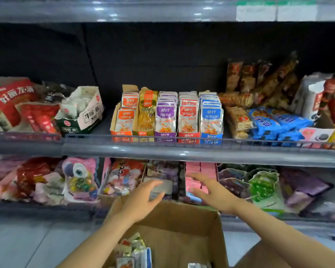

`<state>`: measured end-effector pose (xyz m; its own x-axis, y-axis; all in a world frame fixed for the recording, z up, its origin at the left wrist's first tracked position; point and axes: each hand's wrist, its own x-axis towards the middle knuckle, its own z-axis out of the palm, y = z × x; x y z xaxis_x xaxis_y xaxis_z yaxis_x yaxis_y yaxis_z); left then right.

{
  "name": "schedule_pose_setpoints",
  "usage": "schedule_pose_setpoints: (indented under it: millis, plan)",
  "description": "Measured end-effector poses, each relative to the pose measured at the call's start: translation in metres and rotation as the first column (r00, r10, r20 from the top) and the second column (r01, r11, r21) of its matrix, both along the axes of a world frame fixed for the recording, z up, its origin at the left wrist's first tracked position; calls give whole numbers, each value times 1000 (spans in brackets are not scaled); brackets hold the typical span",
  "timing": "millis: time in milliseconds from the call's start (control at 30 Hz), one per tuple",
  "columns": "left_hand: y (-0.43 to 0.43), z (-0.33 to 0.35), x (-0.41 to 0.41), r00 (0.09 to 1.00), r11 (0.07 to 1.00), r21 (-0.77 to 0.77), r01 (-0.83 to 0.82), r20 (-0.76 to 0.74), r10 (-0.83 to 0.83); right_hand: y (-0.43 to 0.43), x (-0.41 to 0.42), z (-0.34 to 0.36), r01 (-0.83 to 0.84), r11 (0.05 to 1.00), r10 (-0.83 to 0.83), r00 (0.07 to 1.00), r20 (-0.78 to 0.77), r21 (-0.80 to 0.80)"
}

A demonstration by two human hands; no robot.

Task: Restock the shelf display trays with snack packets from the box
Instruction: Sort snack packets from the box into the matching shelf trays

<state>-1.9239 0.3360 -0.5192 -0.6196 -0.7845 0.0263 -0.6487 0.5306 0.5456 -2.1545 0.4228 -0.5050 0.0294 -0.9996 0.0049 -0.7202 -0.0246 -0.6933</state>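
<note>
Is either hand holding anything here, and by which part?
The left hand appears to pinch a silvery packet by its near edge, between thumb and fingers. The right hand holds nothing, spread over pink packets.

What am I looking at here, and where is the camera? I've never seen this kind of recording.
No machine: these are a person's two bare hands, filmed by one head-worn camera looking forward and down at shop shelves. The left hand reaches a silvery packet on the lower shelf; blur hides whether its fingers grip it. The right hand is open over pink packets. Nearest is a cardboard box holding snack packets. Above, five coloured display trays stand side by side.
</note>
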Motion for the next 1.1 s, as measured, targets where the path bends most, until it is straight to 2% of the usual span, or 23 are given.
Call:
schedule_pose_setpoints:
  millis: [67,167,267,400,633,767,900,1000,1100]
  plan:
    - [6,-31,18,998,997,77,-7,70,2,6,16,-32,-17,994,17,1000,0,109]
    - [12,-79,39,993,958,284,-33,118,-1,11,40,-74,-58,955,73,997,-40,292]
    - [17,-114,52,984,912,405,-61,176,-12,14,55,-114,-92,876,97,995,13,474]
    - [21,-149,61,954,911,410,-46,290,-82,23,71,-158,-114,758,112,993,44,642]
    - [22,-186,58,874,903,430,-11,442,-200,43,82,-217,-9,537,192,975,-111,844]
    - [16,-200,56,831,886,462,-26,503,-238,49,83,-232,37,559,283,930,-233,828]
    - [8,-210,49,800,887,460,-33,544,-252,49,85,-241,-3,558,311,928,-206,830]
    - [4,-211,42,805,904,427,-39,550,-224,47,86,-248,-7,600,233,958,-167,800]
    - [1,-209,36,825,932,357,-55,542,-160,43,80,-259,102,651,-48,994,-94,752]
